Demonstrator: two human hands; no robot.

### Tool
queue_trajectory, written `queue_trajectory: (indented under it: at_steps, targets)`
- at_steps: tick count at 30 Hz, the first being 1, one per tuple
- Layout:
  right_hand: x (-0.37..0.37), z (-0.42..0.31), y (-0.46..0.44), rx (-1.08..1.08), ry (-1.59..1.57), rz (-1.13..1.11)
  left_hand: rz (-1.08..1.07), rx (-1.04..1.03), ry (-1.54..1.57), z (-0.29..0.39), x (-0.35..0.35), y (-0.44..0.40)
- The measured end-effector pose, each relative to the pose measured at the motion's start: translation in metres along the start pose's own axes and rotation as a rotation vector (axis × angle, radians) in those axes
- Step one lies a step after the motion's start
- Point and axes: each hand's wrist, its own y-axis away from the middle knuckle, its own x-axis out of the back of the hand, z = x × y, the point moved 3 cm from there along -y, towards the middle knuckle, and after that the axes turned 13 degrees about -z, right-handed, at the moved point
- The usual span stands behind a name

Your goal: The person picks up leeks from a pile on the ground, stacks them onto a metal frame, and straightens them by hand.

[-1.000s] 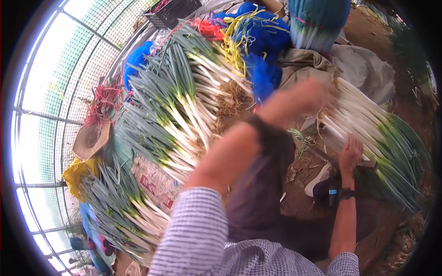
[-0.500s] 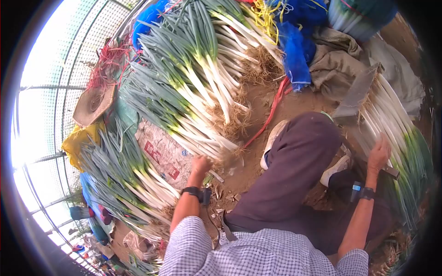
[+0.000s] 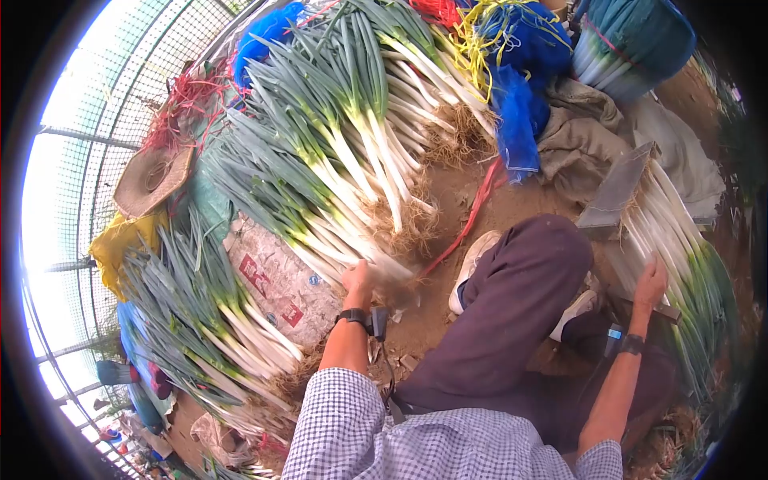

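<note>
Long green onions point(image 3: 344, 148), white-stemmed with bushy roots, lie in a large pile ahead of me. My left hand point(image 3: 358, 277) is closed at the near edge of that pile, around a white stalk whose root end is blurred by motion. On the right, my right hand point(image 3: 652, 282) is curled shut beside a row of trimmed green onions point(image 3: 668, 216). A dark flat bar point(image 3: 667, 313) shows just below that hand; what its fingers hold, if anything, is hidden. A grey metal plate point(image 3: 614, 188) stands upright at the root ends of this row.
Another green onion pile point(image 3: 216, 320) lies at left beside a printed sack point(image 3: 276, 280). A straw hat point(image 3: 152, 182), yellow bag point(image 3: 128, 244) and red twine point(image 3: 172, 116) line the mesh wall. Blue netting point(image 3: 516, 120), burlap point(image 3: 580, 132) and a wrapped bundle point(image 3: 632, 48) sit at the back.
My left hand has moved forward onto the pile's near stalks, and a root end there now blurs. My right hand stays closed beside the trimmed row. The view has shifted slightly.
</note>
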Motion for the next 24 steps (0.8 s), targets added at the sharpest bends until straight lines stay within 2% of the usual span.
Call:
queue_trajectory:
  at_steps: [1,4,8,9,12,13,16,17,19,20,21,22,23,24]
  targets:
    - [0.001,0.001,-0.001,-0.011,0.018,-0.009,-0.07,0.032,-0.007,-0.003,0.003,0.006]
    - [-0.001,0.003,-0.001,0.02,0.052,0.031,0.191,-0.127,0.076,-0.01,0.018,0.047]
    - [-0.006,0.008,-0.002,0.007,0.044,0.029,0.166,-0.188,0.356,-0.026,0.043,0.063]
    - [-0.003,0.007,-0.002,-0.003,0.04,0.018,-0.01,-0.122,0.506,-0.026,0.048,0.06]
    - [-0.003,0.0,-0.003,-0.007,0.019,0.035,-0.356,-0.254,0.822,-0.012,0.048,0.071]
    - [-0.004,0.002,-0.004,-0.004,0.014,0.046,-0.247,-0.212,0.831,-0.007,0.044,0.076]
    - [-0.005,0.005,-0.002,-0.013,0.049,0.025,-0.348,-0.236,0.869,0.016,0.033,0.086]
    - [-0.006,0.006,-0.001,-0.003,0.044,0.016,-0.278,-0.265,0.798,0.019,0.03,0.09]
    - [-0.01,0.009,-0.003,0.008,0.042,0.002,-0.3,-0.357,0.646,0.029,0.045,0.082]
    - [-0.017,0.01,0.0,0.003,-0.026,-0.062,-0.3,-0.704,-0.192,0.056,0.025,0.146]
    - [-0.022,0.013,0.004,-0.02,-0.072,-0.112,0.046,-1.079,-0.898,0.083,0.003,0.218]
    - [-0.024,0.003,0.003,0.015,0.165,-0.224,0.17,-1.157,-1.007,0.082,0.009,0.221]
    - [-0.021,-0.008,0.007,0.0,0.18,-0.239,0.027,-1.1,-0.762,0.088,0.004,0.235]
    - [0.022,-0.047,0.015,-0.061,-0.027,-0.219,-0.145,-1.008,-0.541,0.101,-0.006,0.259]
